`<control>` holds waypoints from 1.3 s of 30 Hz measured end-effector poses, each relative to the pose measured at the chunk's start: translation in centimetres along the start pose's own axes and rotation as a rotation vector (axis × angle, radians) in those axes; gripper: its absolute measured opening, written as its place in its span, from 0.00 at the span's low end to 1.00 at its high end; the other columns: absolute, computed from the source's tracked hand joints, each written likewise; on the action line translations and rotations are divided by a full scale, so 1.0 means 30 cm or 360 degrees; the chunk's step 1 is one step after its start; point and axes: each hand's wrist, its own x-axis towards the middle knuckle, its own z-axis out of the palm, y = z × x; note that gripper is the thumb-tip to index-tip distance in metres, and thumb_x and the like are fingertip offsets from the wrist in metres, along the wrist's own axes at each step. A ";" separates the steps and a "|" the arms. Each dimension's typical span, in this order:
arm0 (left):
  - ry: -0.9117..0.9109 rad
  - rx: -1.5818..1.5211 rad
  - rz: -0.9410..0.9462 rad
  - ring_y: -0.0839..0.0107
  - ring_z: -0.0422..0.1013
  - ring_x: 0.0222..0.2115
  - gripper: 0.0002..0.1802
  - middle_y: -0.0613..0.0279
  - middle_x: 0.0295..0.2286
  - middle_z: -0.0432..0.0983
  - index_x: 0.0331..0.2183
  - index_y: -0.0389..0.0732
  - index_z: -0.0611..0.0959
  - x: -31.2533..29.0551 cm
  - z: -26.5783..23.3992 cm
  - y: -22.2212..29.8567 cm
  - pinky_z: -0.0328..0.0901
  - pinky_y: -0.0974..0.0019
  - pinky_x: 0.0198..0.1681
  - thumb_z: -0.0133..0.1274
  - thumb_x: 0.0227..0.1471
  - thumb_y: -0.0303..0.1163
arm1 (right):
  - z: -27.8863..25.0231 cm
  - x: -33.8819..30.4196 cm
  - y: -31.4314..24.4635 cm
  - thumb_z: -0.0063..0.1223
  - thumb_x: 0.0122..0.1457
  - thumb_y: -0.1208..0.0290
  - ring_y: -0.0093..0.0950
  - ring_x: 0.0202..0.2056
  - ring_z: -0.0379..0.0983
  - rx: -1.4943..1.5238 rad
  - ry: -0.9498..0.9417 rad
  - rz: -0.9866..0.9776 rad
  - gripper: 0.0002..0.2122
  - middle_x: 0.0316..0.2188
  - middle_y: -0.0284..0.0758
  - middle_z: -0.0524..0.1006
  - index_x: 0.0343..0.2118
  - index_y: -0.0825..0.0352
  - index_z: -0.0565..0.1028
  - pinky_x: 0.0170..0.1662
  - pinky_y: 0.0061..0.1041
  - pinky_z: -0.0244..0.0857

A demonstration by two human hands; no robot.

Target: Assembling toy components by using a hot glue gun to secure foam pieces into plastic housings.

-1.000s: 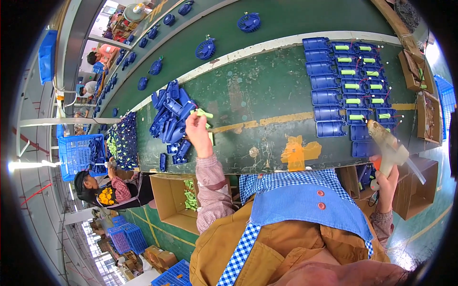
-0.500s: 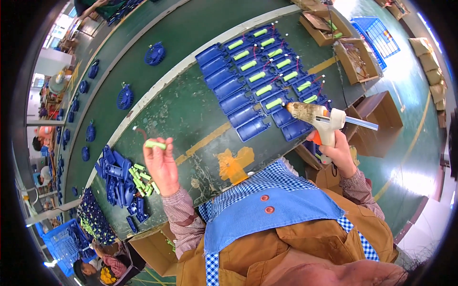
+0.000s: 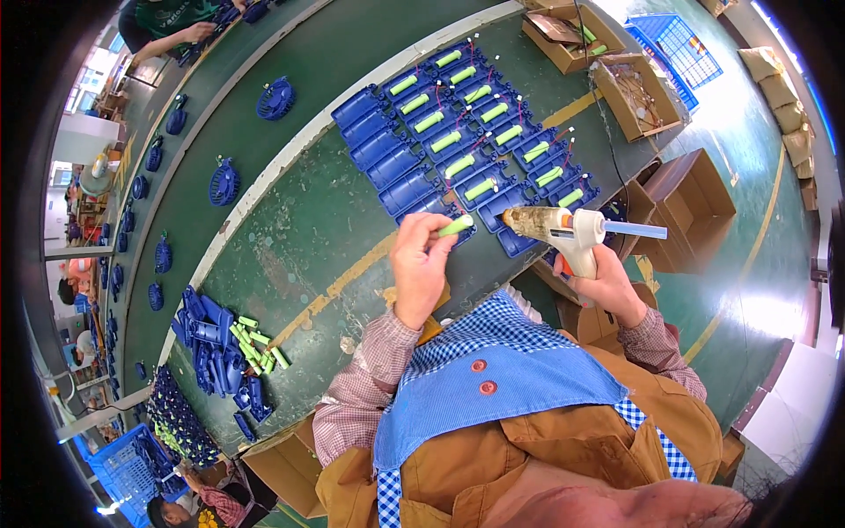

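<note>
Between the thumb and fingers of my left hand (image 3: 417, 268) is a light green cylindrical battery (image 3: 456, 226), held over the near end of the rows of blue plastic housings (image 3: 380, 158). My right hand (image 3: 607, 289) grips the handle of a cream glue gun (image 3: 572, 233), its stained nozzle pointing left, over a near housing. From the gun's back sticks a translucent glue stick (image 3: 635, 230). Many housings hold a green battery (image 3: 446, 142) with thin red wires and a white plug; the left-hand column's housings have none.
At the left of the bench lie a heap of blue housings (image 3: 211, 339) and loose green batteries (image 3: 255, 345). Beyond the pale ledge, a green belt carries blue fan parts (image 3: 224, 182). Cardboard boxes (image 3: 638, 97) stand at the right. A co-worker's hand (image 3: 199, 33) reaches in at the upper left.
My left hand has carried the battery rightward, from mid-bench to the housings. The glue gun has shifted slightly left and down, and its nozzle now points at a different housing.
</note>
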 end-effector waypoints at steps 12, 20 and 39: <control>-0.0070 0.0957 0.0682 0.58 0.67 0.31 0.14 0.57 0.27 0.66 0.29 0.39 0.75 0.039 0.194 -0.075 0.64 0.59 0.33 0.60 0.36 0.23 | -0.020 -0.020 0.043 0.50 0.44 0.80 0.20 0.32 0.70 0.0081 0.0182 -0.0095 0.15 0.31 0.30 0.73 0.39 0.70 0.69 0.37 0.20 0.67; -0.0161 0.1201 0.0690 0.58 0.69 0.31 0.09 0.57 0.27 0.66 0.28 0.38 0.77 0.057 0.240 -0.129 0.66 0.60 0.34 0.58 0.39 0.25 | -0.029 -0.062 0.038 0.51 0.44 0.80 0.17 0.28 0.69 0.0072 0.0231 -0.0041 0.18 0.32 0.29 0.74 0.41 0.70 0.69 0.27 0.17 0.65; -0.0146 0.1043 0.0619 0.60 0.69 0.30 0.09 0.58 0.27 0.67 0.27 0.39 0.78 0.067 0.225 -0.092 0.66 0.60 0.32 0.60 0.39 0.24 | 0.001 -0.070 0.009 0.53 0.42 0.78 0.18 0.29 0.68 -0.0006 0.0332 0.0208 0.11 0.28 0.29 0.73 0.32 0.70 0.72 0.33 0.19 0.65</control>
